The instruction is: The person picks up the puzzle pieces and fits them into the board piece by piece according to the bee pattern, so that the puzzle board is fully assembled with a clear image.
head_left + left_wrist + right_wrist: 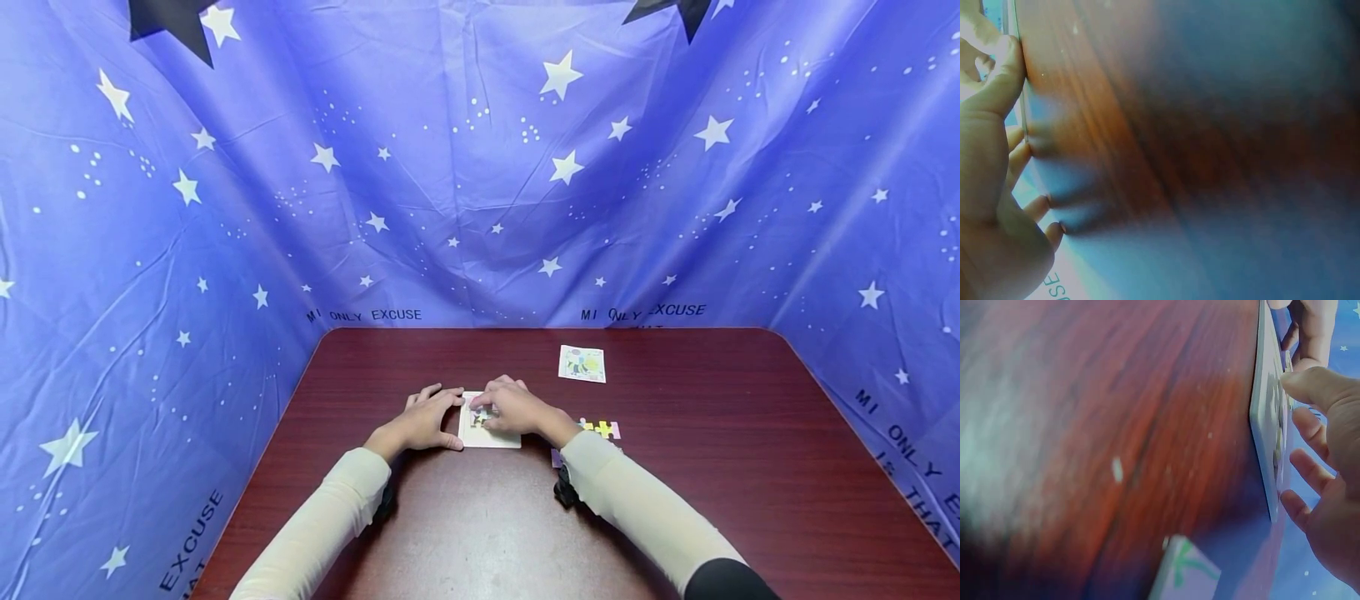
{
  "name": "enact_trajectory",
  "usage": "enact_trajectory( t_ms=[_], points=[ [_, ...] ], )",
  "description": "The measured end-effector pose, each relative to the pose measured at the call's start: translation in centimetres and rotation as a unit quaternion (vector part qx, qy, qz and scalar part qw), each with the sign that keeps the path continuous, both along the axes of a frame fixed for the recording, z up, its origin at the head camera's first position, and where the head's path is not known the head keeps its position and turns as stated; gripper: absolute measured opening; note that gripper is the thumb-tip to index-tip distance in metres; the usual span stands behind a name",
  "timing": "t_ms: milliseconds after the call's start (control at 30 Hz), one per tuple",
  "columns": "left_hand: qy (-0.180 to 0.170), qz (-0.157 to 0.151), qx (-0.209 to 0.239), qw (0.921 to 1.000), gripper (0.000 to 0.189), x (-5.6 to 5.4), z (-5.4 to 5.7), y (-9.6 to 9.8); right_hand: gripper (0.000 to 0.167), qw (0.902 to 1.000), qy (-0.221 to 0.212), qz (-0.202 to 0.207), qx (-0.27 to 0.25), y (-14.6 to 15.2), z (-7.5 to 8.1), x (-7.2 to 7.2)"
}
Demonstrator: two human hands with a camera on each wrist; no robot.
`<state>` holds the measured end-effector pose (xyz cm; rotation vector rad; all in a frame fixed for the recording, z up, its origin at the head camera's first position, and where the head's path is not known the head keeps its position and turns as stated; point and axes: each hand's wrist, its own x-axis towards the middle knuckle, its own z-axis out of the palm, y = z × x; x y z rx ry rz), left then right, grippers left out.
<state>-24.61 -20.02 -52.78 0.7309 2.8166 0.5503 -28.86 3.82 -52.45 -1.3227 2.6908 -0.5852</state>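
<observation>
White board [495, 442] beside and beneath hands [431, 419] [517, 408]

Curtained-off booth: star-printed blue drapes [450, 183] around wood-grain table [750, 450].

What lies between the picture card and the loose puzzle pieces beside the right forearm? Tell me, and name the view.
Only a bare stretch of table lies between the picture card and the loose puzzle pieces; the head view shows it.
</observation>
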Motion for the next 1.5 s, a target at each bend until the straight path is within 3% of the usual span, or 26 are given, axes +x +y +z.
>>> enact_trajectory(
  t_ms=[533, 1500],
  points=[
    [0.001, 0.001, -0.004, 1.0000, 0.082, -0.1, 0.0, 0.0, 0.037, 0.9991, 0.017, -0.013, 0.037, -1.0, -0.5, -0.2],
    [-0.001, 0.003, -0.004, 1.0000, 0.084, -0.1, -0.1, 0.0, 0.033, 0.9988, 0.033, -0.013, 0.033, -1.1, -0.5, 0.0]
  ],
)
